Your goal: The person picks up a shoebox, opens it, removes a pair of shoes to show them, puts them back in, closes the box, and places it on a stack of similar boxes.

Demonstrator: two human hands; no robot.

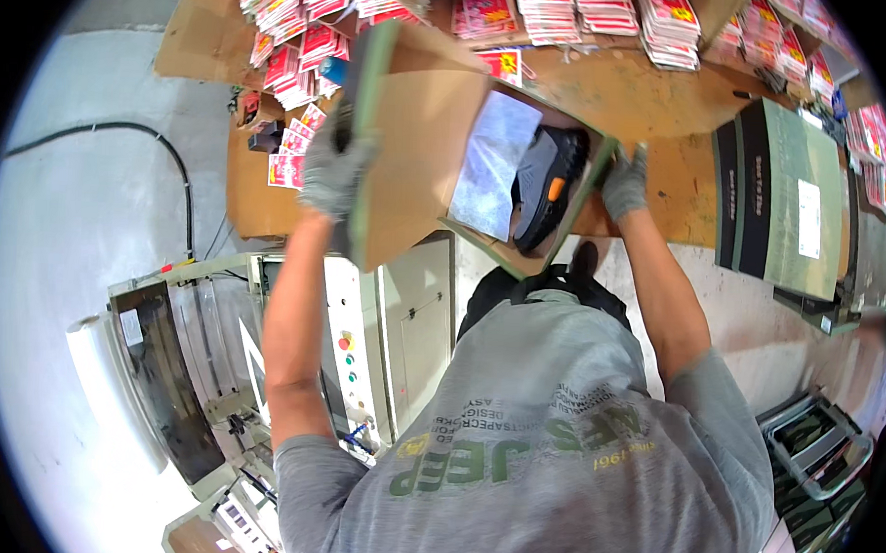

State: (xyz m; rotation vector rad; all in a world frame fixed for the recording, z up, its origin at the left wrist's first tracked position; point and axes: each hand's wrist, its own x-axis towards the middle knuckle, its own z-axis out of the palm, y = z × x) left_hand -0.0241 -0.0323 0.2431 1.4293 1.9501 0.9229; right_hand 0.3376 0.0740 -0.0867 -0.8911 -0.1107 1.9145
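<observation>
A green shoebox (594, 163) is tilted in front of me over the table's near edge, its hinged lid (421, 142) swung up to the left. Inside lies a dark grey and black shoe (546, 187) with an orange patch, partly under a pale sheet of tissue paper (492, 165). My gloved left hand (336, 170) grips the lid from its outer side. At the box's right end, my gloved right hand (624, 184) holds the wall, its fingers partly hidden behind it.
Stacks of red and white printed cards (548, 12) line the back of the brown table (658, 98). More closed green shoeboxes (788, 198) are piled at the right. A machine with coloured buttons (346, 346) and a white film roll (112, 381) stand at the left.
</observation>
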